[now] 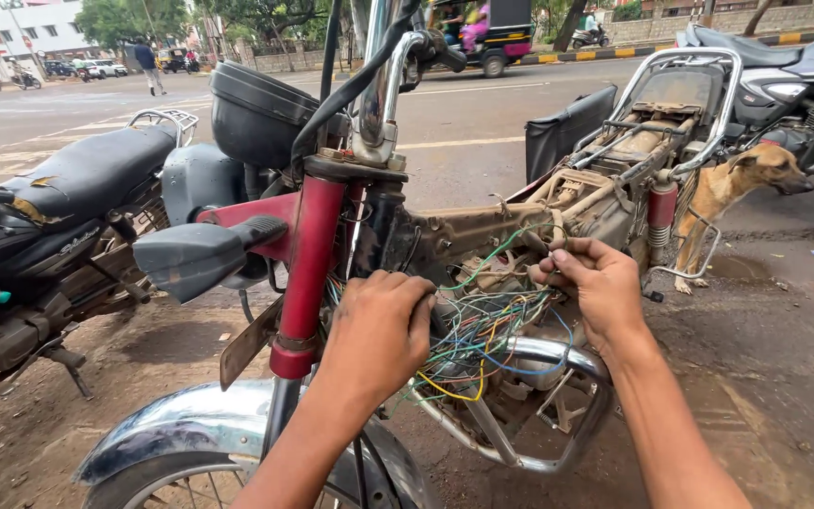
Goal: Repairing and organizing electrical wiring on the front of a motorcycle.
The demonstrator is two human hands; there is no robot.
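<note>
A stripped motorcycle with a red front fork [311, 264] and a bare rusty frame [482, 226] stands in front of me. A tangle of coloured wires [487, 330] hangs beside the steering head. My left hand [379, 330] is closed on the wires just behind the fork. My right hand [591, 283] pinches a wire end at the frame, fingers curled tight. A chrome crash guard [520, 452] loops below the wires.
A black motorcycle [58, 207] is parked close on the left. A tan dog [737, 184] stands behind the stripped frame's rear, next to another parked bike [803, 85]. Beyond lies a road with a walker and vehicles. The ground is muddy dirt.
</note>
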